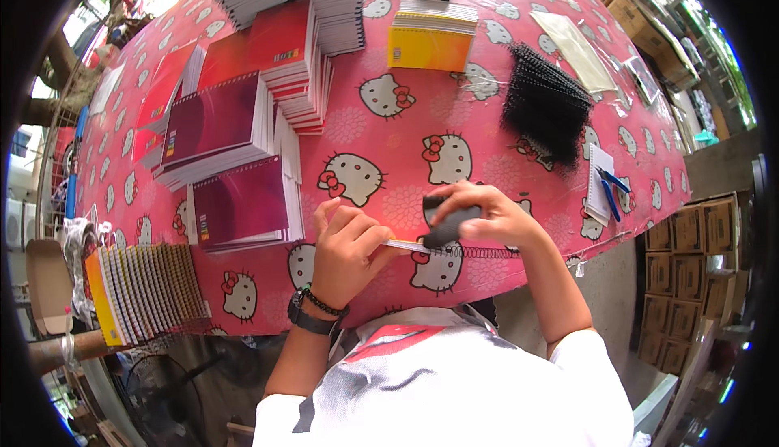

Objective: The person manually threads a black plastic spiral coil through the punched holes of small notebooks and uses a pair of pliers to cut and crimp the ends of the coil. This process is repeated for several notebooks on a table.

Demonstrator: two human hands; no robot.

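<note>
My left hand (pixel 349 244) is closed on a thin notebook (pixel 408 245), pinching it edge-on so that a strip of white pages and a little orange cover show. From the notebook's right end a black spiral coil (pixel 491 252) sticks out to the right, above the table's near edge. My right hand (pixel 487 208) grips a dark grey pad (pixel 456 228) that looks soft, its fingers curled over the top. The pad's lower edge is at the coil, by the notebook's end. Whether it touches the coil I cannot tell.
Stacked purple notebooks (pixel 215 122) and red notebooks (pixel 280 37) stand left. Bound notebooks (pixel 150 293) line the near-left edge. Yellow-covered pages (pixel 430 45) lie at the back. Right are black coils (pixel 545 102), blue-handled pliers (pixel 610 191) and a small notepad (pixel 599 175) on the pink tablecloth (pixel 365 135).
</note>
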